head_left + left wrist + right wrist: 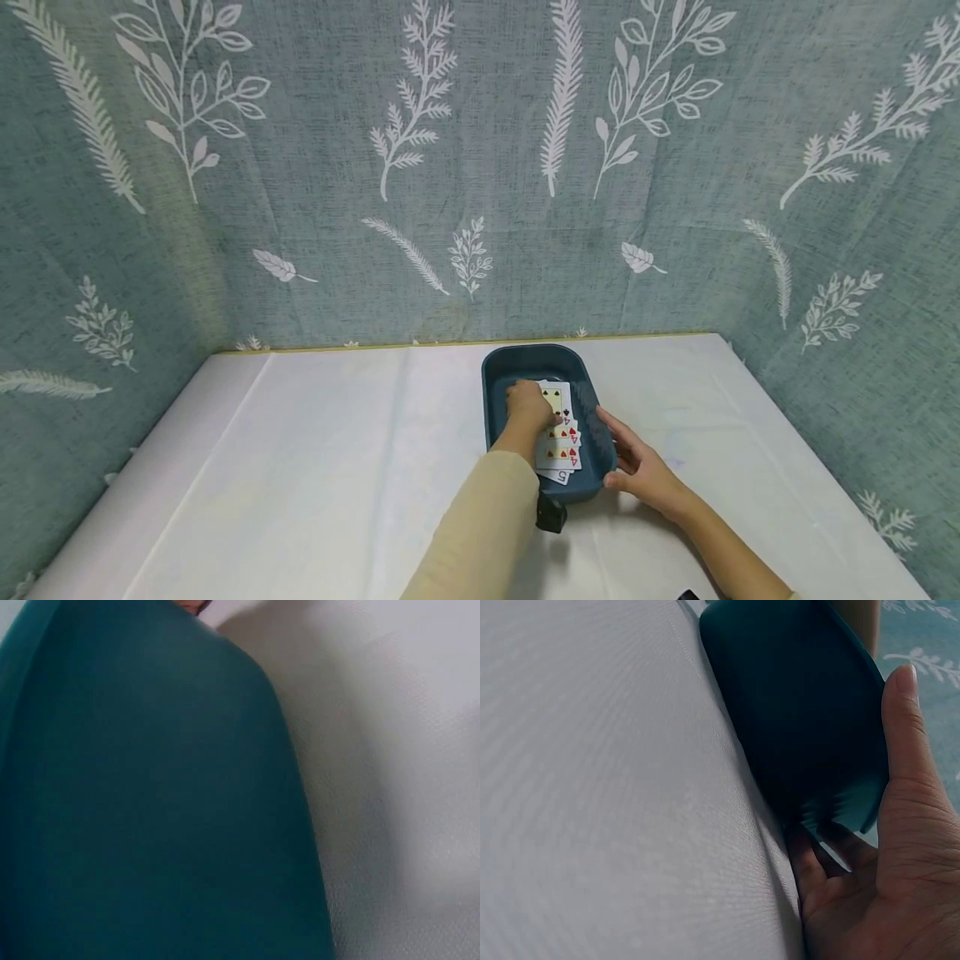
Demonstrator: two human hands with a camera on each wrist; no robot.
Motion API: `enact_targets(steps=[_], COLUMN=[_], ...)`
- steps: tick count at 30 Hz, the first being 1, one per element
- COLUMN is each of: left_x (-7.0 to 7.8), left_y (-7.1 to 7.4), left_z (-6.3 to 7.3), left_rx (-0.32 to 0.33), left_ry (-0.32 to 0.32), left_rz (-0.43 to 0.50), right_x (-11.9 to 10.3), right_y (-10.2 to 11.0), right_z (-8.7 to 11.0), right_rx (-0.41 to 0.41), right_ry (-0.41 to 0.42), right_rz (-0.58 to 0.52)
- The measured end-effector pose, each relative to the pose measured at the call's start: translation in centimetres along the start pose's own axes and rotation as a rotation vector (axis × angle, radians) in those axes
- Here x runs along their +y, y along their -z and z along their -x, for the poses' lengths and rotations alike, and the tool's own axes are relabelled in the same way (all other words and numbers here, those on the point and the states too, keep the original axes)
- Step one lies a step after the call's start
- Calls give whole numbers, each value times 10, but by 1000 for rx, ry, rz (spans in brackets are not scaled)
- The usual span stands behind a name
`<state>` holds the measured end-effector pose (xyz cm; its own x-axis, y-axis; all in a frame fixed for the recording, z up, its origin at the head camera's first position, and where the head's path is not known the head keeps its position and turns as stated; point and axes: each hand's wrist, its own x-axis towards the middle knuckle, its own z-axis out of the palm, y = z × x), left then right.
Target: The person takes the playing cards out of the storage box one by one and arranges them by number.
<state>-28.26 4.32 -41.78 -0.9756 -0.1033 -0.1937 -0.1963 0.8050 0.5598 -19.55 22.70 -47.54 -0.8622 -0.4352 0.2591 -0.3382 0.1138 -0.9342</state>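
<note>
A dark blue tray (497, 367) stands on the white cloth, with several playing cards (562, 457) overlapping inside it. Two red fours, a black four and a card marked 5 show their faces. My left hand (527, 406) reaches into the tray and pinches at the black four, thumb over its face; its other fingertips are hidden behind the hand. My right hand (643, 473) grips the tray's near right side, thumb and fingers spread along it. In the right wrist view the right thumb (911, 742) lies along the rim. The tray wall (165, 795) fills much of the left wrist view.
White cloth (315, 467) covers the table around the tray. Behind it and at both sides hang grey-green curtains (315, 183) with white leaf prints. A small black object (551, 514) sits under the left wrist, near the tray's front edge.
</note>
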Motion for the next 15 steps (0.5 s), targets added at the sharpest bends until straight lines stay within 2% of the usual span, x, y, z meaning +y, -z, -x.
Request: enact_targets(steps=[3,8,15], left_x=[0,-2,-6], left_y=[1,7,8], left_z=[2,4,4], left_rx=[0,-36,-14], left_ry=[-16,5,-13], left_rz=[-5,-7,71], right_x=[0,0,-1], right_y=[0,-1,-1], right_z=[1,0,1], right_rx=[11,11,19], right_ry=[-15,-30,-34], right_rz=[8,1,16])
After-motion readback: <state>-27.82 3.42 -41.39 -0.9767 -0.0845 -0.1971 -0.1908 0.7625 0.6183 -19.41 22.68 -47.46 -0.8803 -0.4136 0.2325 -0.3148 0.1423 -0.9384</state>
